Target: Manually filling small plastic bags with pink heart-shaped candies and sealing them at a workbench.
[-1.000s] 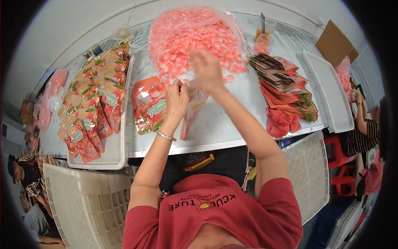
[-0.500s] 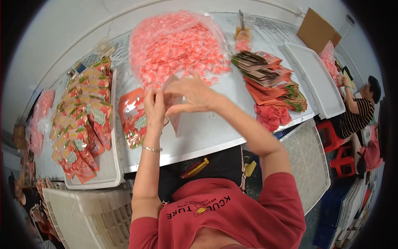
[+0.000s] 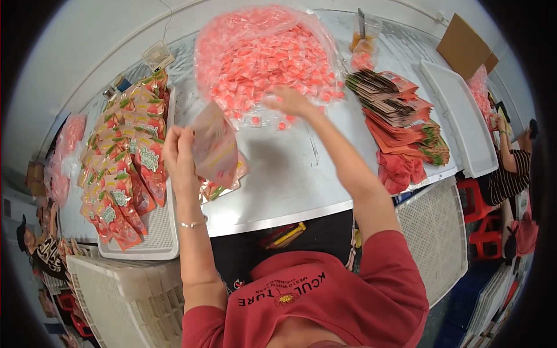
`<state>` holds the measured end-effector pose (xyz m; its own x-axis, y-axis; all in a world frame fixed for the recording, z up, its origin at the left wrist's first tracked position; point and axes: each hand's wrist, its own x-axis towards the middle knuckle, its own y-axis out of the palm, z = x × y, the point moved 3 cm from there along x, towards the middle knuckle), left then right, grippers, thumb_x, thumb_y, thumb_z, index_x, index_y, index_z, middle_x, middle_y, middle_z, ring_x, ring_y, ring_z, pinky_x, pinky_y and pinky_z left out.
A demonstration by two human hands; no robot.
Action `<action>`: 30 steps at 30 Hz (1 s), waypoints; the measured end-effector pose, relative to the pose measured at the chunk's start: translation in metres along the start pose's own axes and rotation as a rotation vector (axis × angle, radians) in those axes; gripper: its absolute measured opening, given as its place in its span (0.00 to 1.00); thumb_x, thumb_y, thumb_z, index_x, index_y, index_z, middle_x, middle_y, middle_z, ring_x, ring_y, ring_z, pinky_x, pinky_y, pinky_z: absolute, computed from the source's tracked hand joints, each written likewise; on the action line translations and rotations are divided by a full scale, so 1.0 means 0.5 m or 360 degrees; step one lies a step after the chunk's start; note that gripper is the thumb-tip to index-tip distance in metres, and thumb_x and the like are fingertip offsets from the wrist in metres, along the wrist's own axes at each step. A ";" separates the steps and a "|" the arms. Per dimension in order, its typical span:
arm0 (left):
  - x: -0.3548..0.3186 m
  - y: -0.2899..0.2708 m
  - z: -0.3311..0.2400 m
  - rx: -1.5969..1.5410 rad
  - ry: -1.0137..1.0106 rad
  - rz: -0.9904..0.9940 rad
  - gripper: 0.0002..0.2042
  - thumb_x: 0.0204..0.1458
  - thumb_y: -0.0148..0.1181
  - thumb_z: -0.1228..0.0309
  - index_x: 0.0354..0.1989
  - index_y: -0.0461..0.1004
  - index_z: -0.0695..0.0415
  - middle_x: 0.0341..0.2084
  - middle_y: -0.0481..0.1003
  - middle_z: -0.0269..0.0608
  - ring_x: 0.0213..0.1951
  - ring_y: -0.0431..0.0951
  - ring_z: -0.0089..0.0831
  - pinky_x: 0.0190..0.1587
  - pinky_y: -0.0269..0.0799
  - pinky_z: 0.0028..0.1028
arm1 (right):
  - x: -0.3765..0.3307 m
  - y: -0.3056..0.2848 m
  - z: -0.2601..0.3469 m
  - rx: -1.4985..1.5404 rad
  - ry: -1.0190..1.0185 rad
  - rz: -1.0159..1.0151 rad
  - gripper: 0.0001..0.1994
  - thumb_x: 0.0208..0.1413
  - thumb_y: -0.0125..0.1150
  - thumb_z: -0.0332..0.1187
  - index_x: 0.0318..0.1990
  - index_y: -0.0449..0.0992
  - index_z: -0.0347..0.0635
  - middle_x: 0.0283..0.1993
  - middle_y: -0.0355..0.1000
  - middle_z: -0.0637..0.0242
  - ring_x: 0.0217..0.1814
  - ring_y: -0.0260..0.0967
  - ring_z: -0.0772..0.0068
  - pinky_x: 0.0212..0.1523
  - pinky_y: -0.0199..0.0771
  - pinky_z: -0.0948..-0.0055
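A pale, reddish packaging pouch (image 3: 216, 142) is held upright by its left edge, pinched in my left hand (image 3: 181, 153). My right hand (image 3: 288, 101) is stretched over the near edge of a heap of small pink wrapped pieces (image 3: 272, 58), its fingers apart and somewhat blurred by motion. The heap spills out of a large clear plastic bag (image 3: 209, 35). Beneath the held pouch, a printed red pouch (image 3: 232, 184) lies on the table, mostly hidden by it.
Filled pouches (image 3: 119, 168) cover a white tray (image 3: 165, 246) at left. Stacked flat pouches (image 3: 400, 116) and a red cloth (image 3: 400, 171) lie at right, beside a white tray (image 3: 458, 122). A clear cup (image 3: 364, 43) stands behind. Another person (image 3: 510, 168) works at far right.
My hands have separated. The left moved left with the pouch, now covering more of the pouch on the table; the right let go of it and moved to the pink heap.
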<state>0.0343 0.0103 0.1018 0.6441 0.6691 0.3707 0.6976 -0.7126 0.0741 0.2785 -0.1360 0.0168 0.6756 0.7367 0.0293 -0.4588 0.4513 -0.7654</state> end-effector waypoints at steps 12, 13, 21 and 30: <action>-0.118 -0.064 0.022 -0.0068 -0.0264 0.0021 0.10 0.54 0.53 0.71 0.22 0.62 0.54 0.20 0.61 0.25 0.24 0.59 0.13 0.28 0.56 0.15 | -0.228 0.196 -0.092 -0.0564 -0.0186 -0.0326 0.22 0.55 0.52 0.44 0.56 0.66 0.50 0.61 0.58 0.64 0.65 0.52 0.58 0.60 0.38 0.35; -0.120 -0.053 0.017 -0.0080 -0.0256 0.0031 0.10 0.54 0.53 0.71 0.21 0.62 0.54 0.19 0.61 0.25 0.24 0.59 0.13 0.28 0.56 0.15 | -0.222 0.180 -0.122 -0.0349 -0.0195 -0.0489 0.20 0.55 0.52 0.43 0.54 0.67 0.47 0.59 0.61 0.63 0.64 0.54 0.57 0.58 0.43 0.35; -0.162 -0.055 -0.014 -0.0121 -0.0250 0.0046 0.11 0.53 0.53 0.72 0.20 0.61 0.54 0.19 0.61 0.25 0.23 0.58 0.12 0.27 0.55 0.15 | -0.138 0.037 -0.218 -0.0704 -0.0011 -0.0403 0.16 0.50 0.45 0.24 0.46 0.72 0.40 0.46 0.71 0.58 0.50 0.66 0.55 0.52 0.65 0.64; -0.180 -0.068 -0.010 -0.0124 -0.0304 0.0074 0.10 0.52 0.54 0.73 0.21 0.62 0.55 0.20 0.62 0.26 0.25 0.59 0.13 0.30 0.56 0.15 | -0.178 0.008 -0.277 0.0580 0.0213 -0.0369 0.15 0.46 0.42 0.21 0.35 0.78 0.38 0.35 0.76 0.61 0.41 0.72 0.67 0.48 0.69 0.73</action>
<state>-0.0490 -0.0268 0.0707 0.7279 0.6578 0.1934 0.6443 -0.7527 0.1353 0.2966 -0.2693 -0.0780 0.8422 0.5345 0.0712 -0.4439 0.7622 -0.4712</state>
